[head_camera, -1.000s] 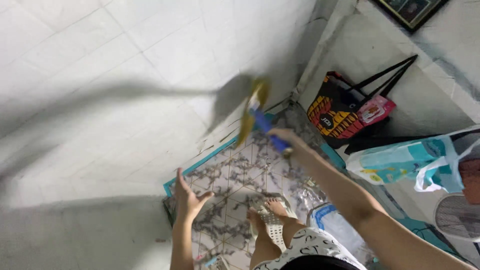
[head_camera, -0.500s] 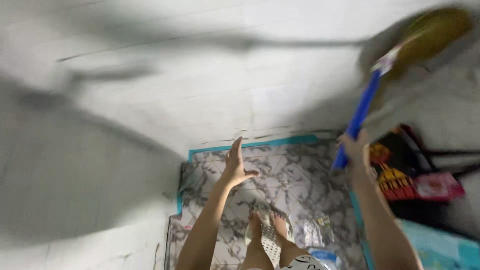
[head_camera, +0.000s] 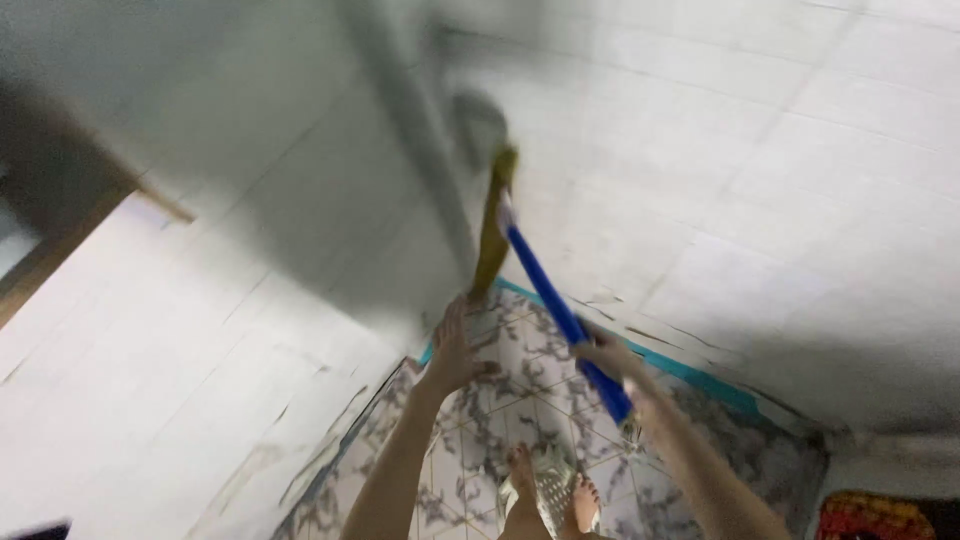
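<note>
My right hand (head_camera: 607, 356) grips the blue handle (head_camera: 560, 312) of a broom, whose yellowish bristle head (head_camera: 494, 228) presses against the white tiled wall near a corner. My left hand (head_camera: 455, 350) is open with fingers spread, held out toward the wall below the bristles, holding nothing. My bare feet (head_camera: 548, 493) stand on a marble-patterned floor (head_camera: 470, 440) with a teal border strip (head_camera: 690, 370). The picture is blurred by motion.
White tiled walls (head_camera: 780, 180) meet in a corner with a grey pipe or shadow (head_camera: 420, 150). A wooden frame edge (head_camera: 90, 220) shows at the left. A red patterned bag (head_camera: 870, 515) sits at the bottom right. A white slotted stool (head_camera: 550, 490) is under my feet.
The view has swung left toward the wall corner. The broom head has moved from the upper right to the corner area, and my left hand stays open near the wall.
</note>
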